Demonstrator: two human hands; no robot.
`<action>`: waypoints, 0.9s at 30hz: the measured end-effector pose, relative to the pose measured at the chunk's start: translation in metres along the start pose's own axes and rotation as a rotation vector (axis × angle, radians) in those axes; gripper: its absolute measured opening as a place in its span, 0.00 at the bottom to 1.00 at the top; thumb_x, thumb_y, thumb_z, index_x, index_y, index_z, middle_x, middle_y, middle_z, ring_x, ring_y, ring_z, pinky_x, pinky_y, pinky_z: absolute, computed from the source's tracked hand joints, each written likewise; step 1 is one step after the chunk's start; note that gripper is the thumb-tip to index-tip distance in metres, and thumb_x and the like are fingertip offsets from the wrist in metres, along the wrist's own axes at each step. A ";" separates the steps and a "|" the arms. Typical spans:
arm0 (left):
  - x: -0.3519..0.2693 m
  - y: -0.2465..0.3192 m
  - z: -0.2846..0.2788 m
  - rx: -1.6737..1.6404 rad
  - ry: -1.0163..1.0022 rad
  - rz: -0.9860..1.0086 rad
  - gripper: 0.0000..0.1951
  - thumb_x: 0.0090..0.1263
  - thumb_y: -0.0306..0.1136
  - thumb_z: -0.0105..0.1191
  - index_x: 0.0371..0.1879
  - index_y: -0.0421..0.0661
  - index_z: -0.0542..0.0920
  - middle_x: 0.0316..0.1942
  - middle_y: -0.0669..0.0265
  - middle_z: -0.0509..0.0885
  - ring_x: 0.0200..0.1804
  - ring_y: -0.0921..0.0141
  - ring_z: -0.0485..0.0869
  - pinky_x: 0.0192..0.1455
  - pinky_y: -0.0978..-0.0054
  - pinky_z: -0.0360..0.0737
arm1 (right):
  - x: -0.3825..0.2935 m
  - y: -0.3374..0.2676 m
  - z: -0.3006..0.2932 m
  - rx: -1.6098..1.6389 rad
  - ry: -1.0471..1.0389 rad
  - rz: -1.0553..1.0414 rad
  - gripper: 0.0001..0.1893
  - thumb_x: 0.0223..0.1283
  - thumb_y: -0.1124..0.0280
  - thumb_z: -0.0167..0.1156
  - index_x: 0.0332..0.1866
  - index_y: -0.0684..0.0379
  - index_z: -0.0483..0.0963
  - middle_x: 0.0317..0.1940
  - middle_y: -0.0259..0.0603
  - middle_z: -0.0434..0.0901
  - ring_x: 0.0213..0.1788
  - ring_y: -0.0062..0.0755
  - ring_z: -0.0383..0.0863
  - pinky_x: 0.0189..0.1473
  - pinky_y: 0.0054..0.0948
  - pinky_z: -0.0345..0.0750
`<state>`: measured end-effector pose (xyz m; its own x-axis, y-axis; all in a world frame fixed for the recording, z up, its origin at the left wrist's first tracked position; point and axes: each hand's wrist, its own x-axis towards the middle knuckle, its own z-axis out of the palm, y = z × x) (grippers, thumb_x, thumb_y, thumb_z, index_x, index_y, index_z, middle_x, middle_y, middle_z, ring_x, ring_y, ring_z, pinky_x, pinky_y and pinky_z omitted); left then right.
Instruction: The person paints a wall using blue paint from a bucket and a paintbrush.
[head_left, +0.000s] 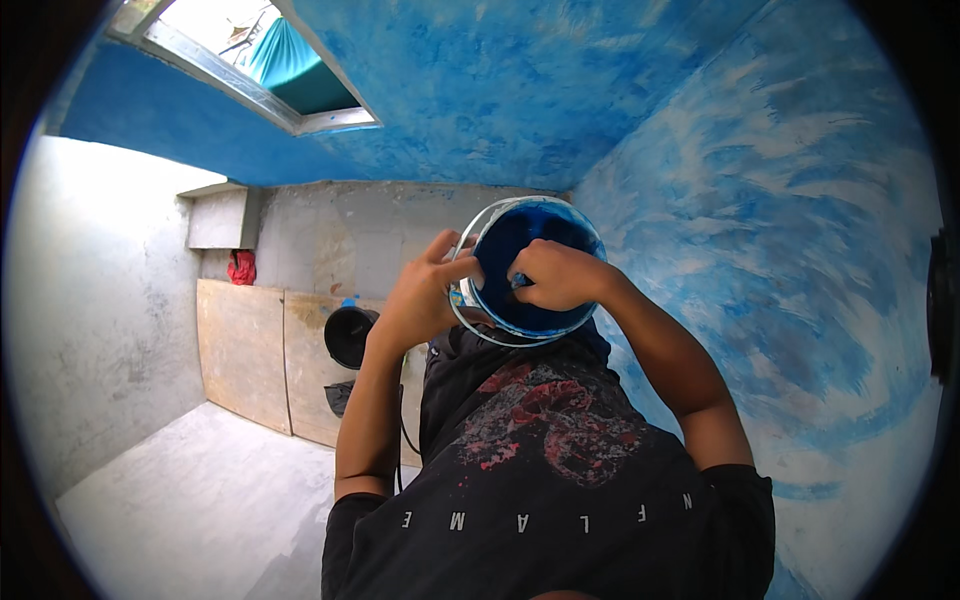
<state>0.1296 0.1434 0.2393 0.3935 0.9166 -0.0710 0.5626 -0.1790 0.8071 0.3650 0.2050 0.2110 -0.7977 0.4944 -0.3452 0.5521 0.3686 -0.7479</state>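
Note:
A white plastic paint bucket (529, 334) with blue paint inside is held against the front of my body, its wire handle hanging around the left side of the rim. My left hand (437, 289) grips the bucket's left edge, fingers at the rim. Inside the mouth of the bucket is my right hand (556, 275), its fingers curled around a small, paint-smeared thing that is mostly hidden; I cannot tell what it is.
Wooden boards (241, 349) lie below on the left, with a black bucket (349, 337) on them. A red plastic bag (241, 268) sits near a concrete block (219, 217). Blue-painted walls (757, 247) rise ahead and at right, with a window opening (300, 71) at upper left.

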 end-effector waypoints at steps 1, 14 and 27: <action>0.000 0.000 0.001 -0.004 -0.001 0.004 0.25 0.37 0.28 0.82 0.37 0.46 0.84 0.60 0.58 0.80 0.60 0.51 0.83 0.59 0.56 0.82 | -0.004 0.000 -0.005 0.007 -0.001 -0.006 0.12 0.60 0.67 0.65 0.42 0.64 0.87 0.36 0.56 0.88 0.39 0.51 0.89 0.45 0.42 0.83; 0.005 0.001 0.005 0.055 -0.009 -0.030 0.24 0.38 0.30 0.82 0.37 0.46 0.84 0.59 0.58 0.80 0.61 0.51 0.83 0.61 0.54 0.82 | -0.057 0.013 -0.001 -0.069 0.769 -0.055 0.14 0.62 0.70 0.71 0.50 0.64 0.84 0.35 0.46 0.84 0.36 0.44 0.83 0.39 0.38 0.78; -0.002 -0.002 0.015 0.085 0.032 -0.049 0.23 0.40 0.29 0.81 0.37 0.46 0.85 0.58 0.57 0.80 0.59 0.52 0.83 0.60 0.55 0.83 | -0.047 0.029 0.035 -0.188 1.069 -0.110 0.15 0.57 0.72 0.74 0.48 0.64 0.84 0.31 0.43 0.83 0.32 0.42 0.82 0.33 0.38 0.77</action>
<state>0.1384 0.1364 0.2291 0.3414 0.9357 -0.0889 0.6408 -0.1624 0.7503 0.4104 0.1649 0.1854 -0.2718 0.8464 0.4580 0.5910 0.5224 -0.6147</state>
